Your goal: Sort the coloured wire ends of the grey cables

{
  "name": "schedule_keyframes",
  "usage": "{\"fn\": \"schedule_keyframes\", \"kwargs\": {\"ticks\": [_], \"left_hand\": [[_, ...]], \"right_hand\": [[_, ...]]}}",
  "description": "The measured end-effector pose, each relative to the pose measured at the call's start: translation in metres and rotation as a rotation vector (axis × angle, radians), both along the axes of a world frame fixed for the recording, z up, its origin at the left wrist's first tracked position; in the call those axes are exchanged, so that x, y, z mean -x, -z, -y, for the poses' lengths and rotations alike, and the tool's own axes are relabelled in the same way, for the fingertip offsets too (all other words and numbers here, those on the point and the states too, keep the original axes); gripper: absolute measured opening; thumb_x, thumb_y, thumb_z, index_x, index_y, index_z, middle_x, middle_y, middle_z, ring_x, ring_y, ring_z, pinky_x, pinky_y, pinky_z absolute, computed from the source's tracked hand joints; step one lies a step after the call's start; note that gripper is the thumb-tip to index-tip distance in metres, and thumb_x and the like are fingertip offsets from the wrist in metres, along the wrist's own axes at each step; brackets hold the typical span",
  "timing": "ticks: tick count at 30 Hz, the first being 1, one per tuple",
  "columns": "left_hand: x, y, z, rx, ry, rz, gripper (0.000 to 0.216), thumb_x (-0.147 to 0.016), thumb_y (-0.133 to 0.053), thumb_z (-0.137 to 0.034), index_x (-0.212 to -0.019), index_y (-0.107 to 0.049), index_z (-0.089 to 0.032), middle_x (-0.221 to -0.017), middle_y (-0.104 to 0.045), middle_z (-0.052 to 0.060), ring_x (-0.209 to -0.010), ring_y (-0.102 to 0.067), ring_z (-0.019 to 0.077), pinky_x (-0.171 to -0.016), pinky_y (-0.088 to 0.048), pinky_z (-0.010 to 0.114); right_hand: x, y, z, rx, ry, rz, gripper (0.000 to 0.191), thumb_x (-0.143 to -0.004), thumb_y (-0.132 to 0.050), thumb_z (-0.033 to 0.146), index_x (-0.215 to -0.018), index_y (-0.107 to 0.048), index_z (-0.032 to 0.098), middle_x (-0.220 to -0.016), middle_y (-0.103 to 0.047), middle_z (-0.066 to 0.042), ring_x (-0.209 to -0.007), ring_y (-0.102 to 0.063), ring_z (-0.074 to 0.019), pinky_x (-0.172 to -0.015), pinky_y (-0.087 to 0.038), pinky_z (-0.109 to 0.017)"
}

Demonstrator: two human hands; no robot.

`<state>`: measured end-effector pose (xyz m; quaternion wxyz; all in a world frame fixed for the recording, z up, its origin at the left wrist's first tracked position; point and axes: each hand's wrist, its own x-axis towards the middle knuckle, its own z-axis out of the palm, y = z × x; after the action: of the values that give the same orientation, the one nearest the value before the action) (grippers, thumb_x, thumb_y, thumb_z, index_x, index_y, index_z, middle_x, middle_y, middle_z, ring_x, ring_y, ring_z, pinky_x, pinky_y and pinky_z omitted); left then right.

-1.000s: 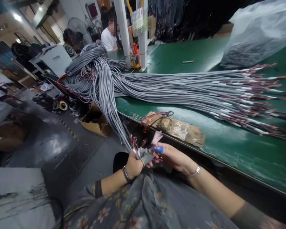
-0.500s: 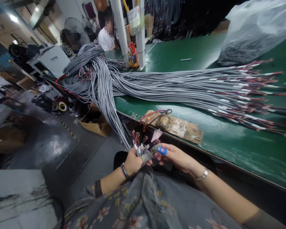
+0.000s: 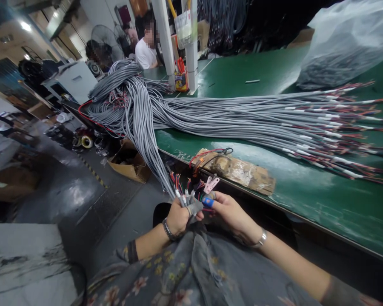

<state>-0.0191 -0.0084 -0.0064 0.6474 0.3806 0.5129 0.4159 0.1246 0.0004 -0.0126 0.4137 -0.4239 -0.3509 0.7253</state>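
Note:
My left hand (image 3: 178, 219) is closed around several grey cables (image 3: 170, 187), with grey tape wrapped on the thumb. Their stripped ends, with white sleeves and thin coloured wires (image 3: 178, 182), stick up above the fist. Close beside it, my right hand (image 3: 225, 208) pinches thumb and finger together on wires at the end of a cable. Blue tape (image 3: 207, 201) covers the right thumb. Behind these fingertips stands a pale pink two-pronged piece (image 3: 211, 184); I cannot make out what it is attached to.
Long grey cables (image 3: 217, 114) lie along the green bench (image 3: 306, 208), bared ends to the right. A wooden board (image 3: 242, 172) sits at the bench edge. A plastic bag (image 3: 344, 46) stands at the back right, white posts (image 3: 192, 55) behind. A cardboard box (image 3: 129, 163) is below; a person (image 3: 146, 53) sits beyond.
My right hand has shifted slightly left, towards the left hand. The pink piece shows more clearly, its two prongs visible. My left hand keeps its hold, and the wire ends fan out more.

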Motion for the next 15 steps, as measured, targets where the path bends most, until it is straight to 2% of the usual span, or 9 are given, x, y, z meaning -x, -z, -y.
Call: {"fn": "schedule_keyframes", "kwargs": {"ticks": [5,7,11,15], "left_hand": [[-0.001,-0.004,0.001,0.037,-0.097,0.052,0.039,-0.052,-0.079,-0.047,-0.053,-0.058,-0.013,-0.042,-0.058,0.002,-0.036,-0.051,0.0109,-0.04,-0.041,0.022],[-0.001,-0.007,0.002,0.041,-0.127,0.061,0.039,-0.052,-0.079,-0.046,-0.053,-0.058,-0.013,-0.043,-0.059,0.002,-0.036,-0.051,0.0105,-0.04,-0.041,0.022],[-0.005,-0.014,0.002,0.023,-0.133,0.082,0.039,-0.053,-0.078,-0.047,-0.052,-0.057,-0.014,-0.043,-0.059,0.002,-0.037,-0.051,0.0105,-0.041,-0.042,0.022],[-0.012,-0.016,0.0,-0.007,-0.099,0.076,0.038,-0.054,-0.078,-0.046,-0.053,-0.059,-0.014,-0.042,-0.057,0.001,-0.037,-0.05,0.01,-0.042,-0.043,0.022]], "right_hand": [[-0.004,0.006,-0.005,0.135,0.12,-0.152,0.033,-0.054,-0.082,0.039,-0.058,-0.056,0.018,-0.047,-0.05,0.006,-0.044,-0.041,-0.0068,-0.046,-0.035,-0.021],[-0.009,0.009,-0.009,0.155,0.166,-0.226,0.031,-0.056,-0.081,0.041,-0.06,-0.059,0.019,-0.05,-0.052,0.005,-0.046,-0.043,-0.0077,-0.048,-0.04,-0.022],[-0.013,0.014,-0.018,0.175,0.12,-0.329,0.037,-0.065,-0.072,0.055,-0.07,-0.066,0.019,-0.065,-0.062,-0.001,-0.058,-0.055,-0.0119,-0.058,-0.047,-0.025],[-0.01,0.015,-0.024,0.104,0.099,-0.354,0.034,-0.07,-0.07,0.054,-0.073,-0.067,0.02,-0.065,-0.062,0.0,-0.058,-0.054,-0.0125,-0.058,-0.047,-0.026]]}}
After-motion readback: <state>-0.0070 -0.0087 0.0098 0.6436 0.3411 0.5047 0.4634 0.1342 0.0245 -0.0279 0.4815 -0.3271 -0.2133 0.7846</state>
